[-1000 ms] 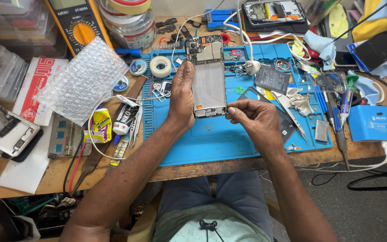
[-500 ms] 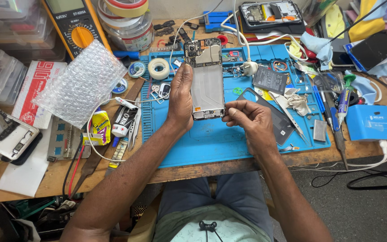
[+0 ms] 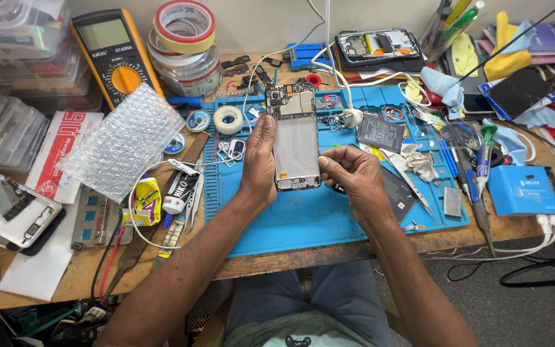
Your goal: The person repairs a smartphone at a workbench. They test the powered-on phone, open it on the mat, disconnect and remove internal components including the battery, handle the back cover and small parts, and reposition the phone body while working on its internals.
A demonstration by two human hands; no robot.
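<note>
Hands on opened phone over blue mat
Left hand [image 3: 259, 166] wraps the left edge of the opened phone [image 3: 295, 138], fingers closed round it, holding it upright above the blue work mat [image 3: 303, 222]; right hand [image 3: 354, 180] pinches its lower right edge, fingers curled; tape roll [image 3: 228, 119] and multimeter [image 3: 115, 54] lie beyond on the bench

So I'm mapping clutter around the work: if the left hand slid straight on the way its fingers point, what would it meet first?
The left hand points away from the person along the opened phone. Straight on, it would probably first meet the white tape roll on the blue mat, though depth is hard to judge.
</note>
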